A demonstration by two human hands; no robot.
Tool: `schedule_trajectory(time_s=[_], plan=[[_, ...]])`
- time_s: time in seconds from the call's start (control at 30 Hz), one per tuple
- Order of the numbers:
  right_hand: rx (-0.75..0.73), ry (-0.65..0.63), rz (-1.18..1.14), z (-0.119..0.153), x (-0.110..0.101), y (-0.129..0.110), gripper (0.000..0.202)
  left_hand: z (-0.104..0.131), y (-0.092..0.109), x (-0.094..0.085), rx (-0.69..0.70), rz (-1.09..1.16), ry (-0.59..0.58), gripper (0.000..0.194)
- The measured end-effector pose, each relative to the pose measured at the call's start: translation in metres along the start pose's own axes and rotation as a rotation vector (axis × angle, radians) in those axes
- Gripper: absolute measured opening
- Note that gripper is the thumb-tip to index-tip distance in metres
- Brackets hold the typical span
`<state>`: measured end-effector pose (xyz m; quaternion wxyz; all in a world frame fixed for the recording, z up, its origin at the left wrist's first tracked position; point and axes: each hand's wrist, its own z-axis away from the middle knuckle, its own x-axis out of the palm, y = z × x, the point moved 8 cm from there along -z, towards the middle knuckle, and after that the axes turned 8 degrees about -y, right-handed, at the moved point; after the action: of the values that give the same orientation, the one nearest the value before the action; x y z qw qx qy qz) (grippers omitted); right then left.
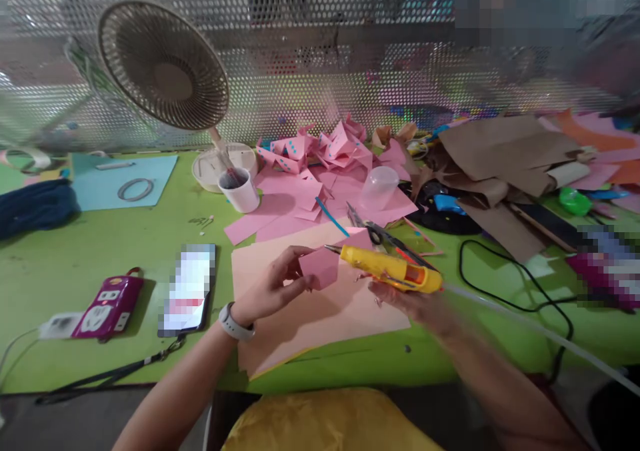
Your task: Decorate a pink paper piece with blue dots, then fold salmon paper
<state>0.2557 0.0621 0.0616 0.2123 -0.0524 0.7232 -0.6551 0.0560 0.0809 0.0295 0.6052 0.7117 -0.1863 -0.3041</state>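
Observation:
Between its thumb and fingers, my left hand point(280, 281) pinches a small folded piece of pink paper point(320, 267). A yellow glue gun point(387, 266) is in my right hand point(400, 301), its fingers wrapped round the lower side and partly blurred. The gun's metal nozzle points left and lies close to the pink piece's upper right edge; whether they touch is unclear. Under both hands lies a large peach paper sheet point(280, 341). Just behind the gun are scissors point(373, 234) and a thin blue strip point(331, 216).
Folded pink pieces point(300, 151) and a clear plastic cup point(380, 187) stand behind the sheet. To the left are a phone point(189, 289), a magenta power box point(109, 306), a white cup point(240, 191) and a fan point(165, 67). Brown paper scraps point(505, 151) are piled at right.

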Motion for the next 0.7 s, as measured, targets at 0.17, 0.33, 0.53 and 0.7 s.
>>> schedule_trajectory(time_s=[0.17,0.33,0.53,0.7], plan=[[-0.012,-0.101,0.055,-0.004,0.013,-0.001,0.02,0.003,-0.01,-0.004,-0.059,0.194,0.009,0.038],[-0.026,-0.095,0.056,-0.005,0.018,0.002,0.017,0.004,-0.012,-0.006,-0.05,0.186,0.042,0.038],[-0.007,-0.145,0.162,-0.003,0.024,0.01,0.019,0.003,-0.01,-0.005,-0.043,0.156,0.045,0.037],[-0.084,-0.089,0.249,-0.001,0.022,0.01,0.013,0.003,-0.005,-0.006,-0.014,0.11,0.063,0.036]])
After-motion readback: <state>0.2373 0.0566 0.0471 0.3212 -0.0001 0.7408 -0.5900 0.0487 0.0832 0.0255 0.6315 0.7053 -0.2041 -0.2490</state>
